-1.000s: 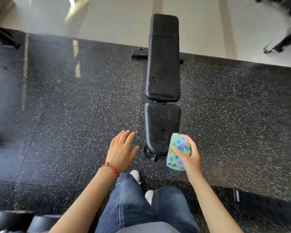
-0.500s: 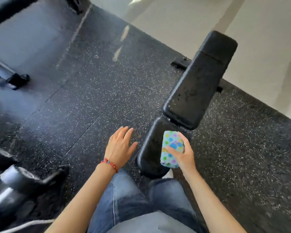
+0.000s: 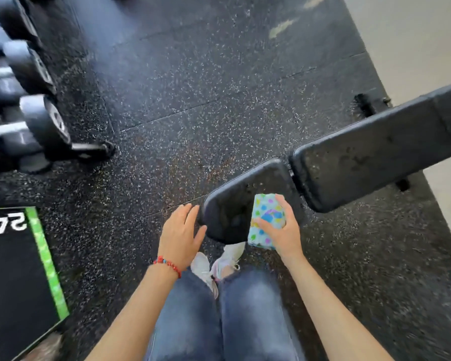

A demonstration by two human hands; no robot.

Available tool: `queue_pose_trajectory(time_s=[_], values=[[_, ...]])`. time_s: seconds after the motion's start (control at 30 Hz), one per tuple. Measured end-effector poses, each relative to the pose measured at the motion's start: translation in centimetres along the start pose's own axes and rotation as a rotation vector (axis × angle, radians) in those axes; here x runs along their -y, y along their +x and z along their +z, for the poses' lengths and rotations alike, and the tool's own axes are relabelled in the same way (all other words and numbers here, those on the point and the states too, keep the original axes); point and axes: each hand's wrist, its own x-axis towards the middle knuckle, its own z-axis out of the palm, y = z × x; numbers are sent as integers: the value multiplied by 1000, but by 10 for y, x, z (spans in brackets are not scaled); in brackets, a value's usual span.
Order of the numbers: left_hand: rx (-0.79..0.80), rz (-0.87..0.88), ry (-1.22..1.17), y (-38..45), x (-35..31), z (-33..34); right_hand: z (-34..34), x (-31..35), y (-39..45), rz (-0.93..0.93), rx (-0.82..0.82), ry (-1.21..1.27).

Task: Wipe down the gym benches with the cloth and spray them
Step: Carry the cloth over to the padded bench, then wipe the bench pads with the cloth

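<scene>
Spotty cloth [image 3: 267, 220] sits gripped in my right hand [image 3: 284, 230]; my left hand [image 3: 179, 235] is wide. I should press flat on the bench [image 3: 227, 204] and rub slowly.

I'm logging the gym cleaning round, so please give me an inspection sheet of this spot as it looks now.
Surface: speckled black rubber floor.
Job's things: black bench seat pad and long back pad; folded dotted cloth; no spray bottle seen.
Clutter: dumbbells on a rack at left; black mat with green stripe.
Hands: left hand open beside the seat pad; right hand grips the cloth.
Cables: nothing seen.
Surroundings: pale floor beyond the rubber.
</scene>
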Motion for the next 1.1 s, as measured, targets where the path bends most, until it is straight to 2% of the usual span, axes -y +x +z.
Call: queue_pose_trajectory(time_s=[0.13, 0.47, 0.57, 0.7, 0.97, 1.1], values=[[-21, -40, -23, 2, 22, 41, 17, -34, 23, -1, -5, -59], [-62, 0, -27, 45, 64, 150, 57, -121, 102, -95, -3, -90], [-76, -46, -36, 55, 68, 177, 58, -136, 120, -142, -3, -218], [-112, -103, -64, 64, 66, 203, 53, -148, 122, -307, -15, -476], [-192, -160, -101, 67, 63, 233, 67, -148, 125, -186, -249, -619], [-224, -168, -127, 66, 63, 239, 86, -147, 135, -241, -382, -793]])
